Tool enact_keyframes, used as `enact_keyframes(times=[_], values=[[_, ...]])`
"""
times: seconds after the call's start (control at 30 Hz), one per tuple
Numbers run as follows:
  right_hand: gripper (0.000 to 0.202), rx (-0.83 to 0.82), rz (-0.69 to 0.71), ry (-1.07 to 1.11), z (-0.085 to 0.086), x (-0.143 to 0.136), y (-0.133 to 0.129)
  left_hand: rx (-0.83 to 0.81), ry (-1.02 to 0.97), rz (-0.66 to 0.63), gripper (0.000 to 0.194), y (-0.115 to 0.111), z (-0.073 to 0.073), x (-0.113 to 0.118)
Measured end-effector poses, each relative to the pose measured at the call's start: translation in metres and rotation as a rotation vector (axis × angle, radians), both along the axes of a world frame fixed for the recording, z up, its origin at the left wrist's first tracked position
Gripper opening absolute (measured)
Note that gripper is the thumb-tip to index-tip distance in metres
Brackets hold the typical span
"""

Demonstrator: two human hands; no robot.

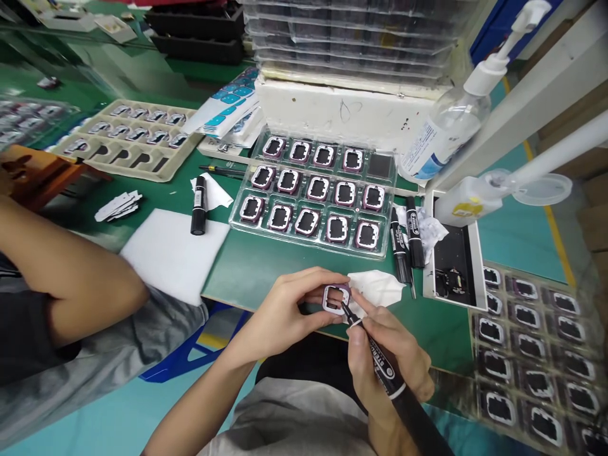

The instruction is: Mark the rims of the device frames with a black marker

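Observation:
Between its thumb and fingers, my left hand (297,304) grips a small square frame with rounded corners, a watch case frame (327,306), purple outside with a white inner rim. My right hand (394,354) is closed around a black marker pen (386,373), whose tip meets or nearly meets the frame's lower right edge; exact contact cannot be made out. Beneath and beyond the frame lies a crumpled white tissue (380,288). Past my hands, a clear plastic tray (313,244) carries rows of similar frames, with one pocket at its back right holding no frame.
Two markers (414,234) rest on a tissue beside a white-edged box (430,278). A pump bottle (446,139) and a squeeze bottle (468,196) stand at right. More frames fill a tray (515,329) lower right. At left are a co-worker's arm (80,278) and a white foam sheet (175,253).

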State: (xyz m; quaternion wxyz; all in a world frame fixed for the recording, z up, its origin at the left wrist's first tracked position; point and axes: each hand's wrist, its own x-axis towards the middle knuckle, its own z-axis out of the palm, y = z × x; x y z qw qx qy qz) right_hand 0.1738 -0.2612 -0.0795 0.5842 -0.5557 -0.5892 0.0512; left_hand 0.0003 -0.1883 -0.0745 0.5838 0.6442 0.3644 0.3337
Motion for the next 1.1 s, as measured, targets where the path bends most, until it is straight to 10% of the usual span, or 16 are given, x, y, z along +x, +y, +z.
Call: enact_keyframes(times=[0.37, 0.63, 0.83, 1.1], values=[[0.020, -0.189, 0.034, 0.116, -0.001, 0.008, -0.010, -0.053, -0.102, -0.006, 0.069, 0.003, -0.004, -0.004], [0.030, 0.041, 0.112, 0.215, -0.018, 0.012, -0.012, -0.052, -0.194, -0.008, 0.056, 0.002, -0.008, -0.010], [0.010, -0.088, 0.144, 0.229, -0.024, 0.019, -0.017, -0.025, -0.203, 0.038, 0.057, -0.004, -0.007, -0.009], [0.040, 0.162, 0.040, 0.295, -0.025, 0.006, -0.009, 0.130, -0.282, 0.090, 0.071, -0.005, -0.015, -0.009]])
